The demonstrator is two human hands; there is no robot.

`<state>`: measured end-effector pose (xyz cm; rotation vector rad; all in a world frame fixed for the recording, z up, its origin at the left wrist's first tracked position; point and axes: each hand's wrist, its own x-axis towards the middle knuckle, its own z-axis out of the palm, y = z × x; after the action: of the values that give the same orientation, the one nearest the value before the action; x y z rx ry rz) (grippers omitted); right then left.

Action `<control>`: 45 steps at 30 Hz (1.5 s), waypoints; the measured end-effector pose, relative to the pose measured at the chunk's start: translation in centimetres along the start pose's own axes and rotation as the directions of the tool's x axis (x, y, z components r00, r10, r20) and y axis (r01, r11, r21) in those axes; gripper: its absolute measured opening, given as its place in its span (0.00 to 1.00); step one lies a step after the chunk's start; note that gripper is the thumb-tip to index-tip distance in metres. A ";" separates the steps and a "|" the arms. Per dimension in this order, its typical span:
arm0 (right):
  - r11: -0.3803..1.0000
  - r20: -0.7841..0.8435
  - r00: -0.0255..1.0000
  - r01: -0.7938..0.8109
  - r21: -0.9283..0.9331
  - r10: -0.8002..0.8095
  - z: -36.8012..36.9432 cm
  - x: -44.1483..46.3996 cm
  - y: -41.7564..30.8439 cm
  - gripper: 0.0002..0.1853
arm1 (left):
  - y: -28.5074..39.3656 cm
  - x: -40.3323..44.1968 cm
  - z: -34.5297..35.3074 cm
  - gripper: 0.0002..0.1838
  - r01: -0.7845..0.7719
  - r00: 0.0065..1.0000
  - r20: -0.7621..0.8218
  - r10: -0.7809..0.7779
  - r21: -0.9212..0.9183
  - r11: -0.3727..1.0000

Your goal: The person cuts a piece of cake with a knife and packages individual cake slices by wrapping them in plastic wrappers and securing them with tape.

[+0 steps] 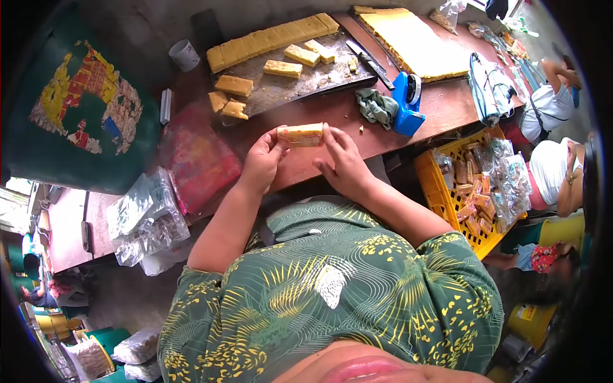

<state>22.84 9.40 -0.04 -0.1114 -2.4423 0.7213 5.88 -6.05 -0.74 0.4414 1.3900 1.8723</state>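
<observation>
A wrapped slice of yellow cake point(301, 135), in clear plastic with reddish print, is held level over the front edge of the table. My left hand point(264, 157) pinches its left end between thumb and fingers. At the other end, my right hand point(345, 158) grips the wrapper with the fingertips, its thumb lower and apart. Beyond them lies a metal tray point(271, 96) with loose cake slices point(283, 69) and a long scored strip of cake point(274, 41). A knife point(370, 64) rests along the tray's right side.
A blue tape dispenser point(408, 105) and a grey-green cloth point(377, 107) sit right of the tray. Behind is a larger cake slab point(415, 45). Red printed wrappers point(198, 159) and plastic bags point(147, 214) lie left. A yellow crate point(440, 191) holds wrapped slices. Other people are at right.
</observation>
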 end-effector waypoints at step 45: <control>0.880 -0.237 0.850 -0.435 0.190 0.471 -17.1 5.5 21.7 0.17 | -0.4 -1.6 0.3 0.47 -0.465 0.861 0.394 0.323 0.866 0.184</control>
<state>26.08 37.22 3.17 -0.7138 -2.1039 0.9914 7.30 -6.97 -0.79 1.6486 2.3935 1.0137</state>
